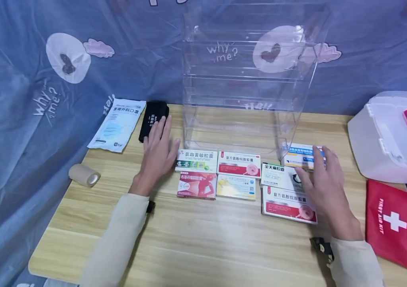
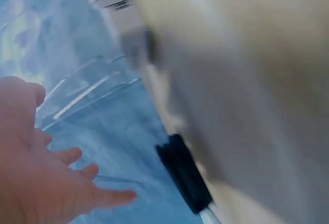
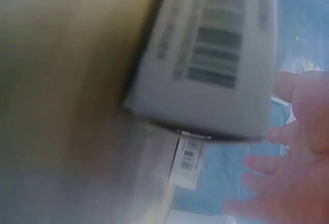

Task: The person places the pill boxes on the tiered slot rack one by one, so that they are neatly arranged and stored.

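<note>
My left hand [image 1: 158, 149] has its fingers extended, fingertips overlapping the black pouch [image 1: 148, 126] in the head view. Beside its thumb lies a white-and-green medicine box [image 1: 195, 155]. My right hand [image 1: 327, 187] hovers with spread fingers by the right-hand boxes. Its fingers overlap a blue, white and yellow box [image 1: 296, 151], and its thumb overlaps a white box with a green edge [image 1: 276, 176]. Below that lies a white-and-red capsule box [image 1: 286, 203]. A box end with a barcode [image 3: 216, 54] looms large in the right wrist view. Neither hand grips anything.
A pink box [image 1: 197, 187], another white-and-red box [image 1: 237, 161] and a pale yellow box [image 1: 236, 189] lie mid-table. Behind stands a clear tiered rack [image 1: 239, 107]. A mask packet [image 1: 117, 123] and bandage roll [image 1: 83, 175] lie left; a white case [image 1: 386, 139] and red first-aid pouch [image 1: 390, 239] right.
</note>
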The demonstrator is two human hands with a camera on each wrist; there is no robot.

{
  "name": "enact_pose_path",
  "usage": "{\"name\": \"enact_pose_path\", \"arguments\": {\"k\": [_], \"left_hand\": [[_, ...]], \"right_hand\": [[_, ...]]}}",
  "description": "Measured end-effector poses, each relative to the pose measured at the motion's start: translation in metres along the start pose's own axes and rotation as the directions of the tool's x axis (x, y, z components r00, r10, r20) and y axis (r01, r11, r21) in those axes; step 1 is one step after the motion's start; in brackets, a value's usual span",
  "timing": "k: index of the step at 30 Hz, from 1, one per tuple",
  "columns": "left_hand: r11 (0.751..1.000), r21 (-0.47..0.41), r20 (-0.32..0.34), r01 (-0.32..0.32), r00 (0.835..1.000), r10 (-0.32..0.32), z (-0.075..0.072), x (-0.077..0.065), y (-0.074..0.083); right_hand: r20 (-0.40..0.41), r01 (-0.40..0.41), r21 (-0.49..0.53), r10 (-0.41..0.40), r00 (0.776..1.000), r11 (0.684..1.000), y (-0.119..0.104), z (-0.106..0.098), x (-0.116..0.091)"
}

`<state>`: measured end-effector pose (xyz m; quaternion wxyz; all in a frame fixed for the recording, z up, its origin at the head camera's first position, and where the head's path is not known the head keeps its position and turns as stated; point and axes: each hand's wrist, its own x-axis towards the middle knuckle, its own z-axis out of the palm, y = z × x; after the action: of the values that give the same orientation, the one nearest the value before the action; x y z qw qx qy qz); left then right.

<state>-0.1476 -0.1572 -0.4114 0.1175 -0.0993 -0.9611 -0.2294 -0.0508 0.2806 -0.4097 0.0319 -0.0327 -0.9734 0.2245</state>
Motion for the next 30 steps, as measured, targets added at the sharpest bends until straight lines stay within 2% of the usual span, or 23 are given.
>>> {"name": "enact_pose_path", "arguments": {"k": [2, 4, 6, 9, 11, 14, 18, 21, 26, 30], "left_hand": [[0.994, -0.099, -0.018, -0.04, 0.999, 0.039, 0.001, 0.011, 0.007], [0.978, -0.18, -0.048, -0.102, 0.994, 0.095, 0.002, 0.023, 0.015], [0.958, -0.238, -0.077, -0.162, 0.986, 0.147, 0.003, 0.033, 0.023], [0.93, -0.306, -0.107, -0.205, 0.978, 0.18, 0.003, 0.044, 0.035], [0.922, -0.332, -0.116, -0.198, 0.979, 0.169, 0.004, 0.048, 0.04], [0.923, -0.35, -0.121, -0.157, 0.985, 0.121, 0.006, 0.05, 0.043], [0.935, -0.347, -0.114, -0.07, 0.993, 0.032, 0.008, 0.05, 0.038], [0.932, -0.362, -0.105, -0.028, 0.994, -0.011, 0.01, 0.049, 0.032], [0.923, -0.383, -0.107, -0.042, 0.994, 0.001, 0.01, 0.05, 0.028], [0.93, -0.365, -0.084, -0.036, 0.996, 0.006, 0.01, 0.049, 0.029]], "right_hand": [[0.014, -0.03, 0.002, 0.03, 0.999, 1.0, 0.002, -0.001, 0.001], [0.042, -0.05, 0.003, 0.05, 0.998, 0.999, 0.004, -0.003, 0.001], [0.085, -0.062, 0.007, 0.061, 0.995, 0.998, 0.008, -0.004, 0.002], [0.171, -0.071, 0.013, 0.068, 0.983, 0.997, 0.014, -0.006, 0.004], [0.229, -0.075, 0.021, 0.069, 0.971, 0.997, 0.02, -0.008, 0.007], [0.287, -0.095, 0.04, 0.079, 0.955, 0.995, 0.028, -0.012, 0.01], [0.29, -0.109, 0.043, 0.092, 0.953, 0.993, 0.034, -0.016, 0.016], [0.287, -0.117, 0.017, 0.107, 0.952, 0.993, 0.039, -0.019, 0.023], [0.281, -0.088, -0.01, 0.087, 0.956, 0.996, 0.043, -0.023, 0.038], [0.315, -0.103, 0.011, 0.094, 0.945, 0.995, 0.042, -0.021, 0.047]]}}
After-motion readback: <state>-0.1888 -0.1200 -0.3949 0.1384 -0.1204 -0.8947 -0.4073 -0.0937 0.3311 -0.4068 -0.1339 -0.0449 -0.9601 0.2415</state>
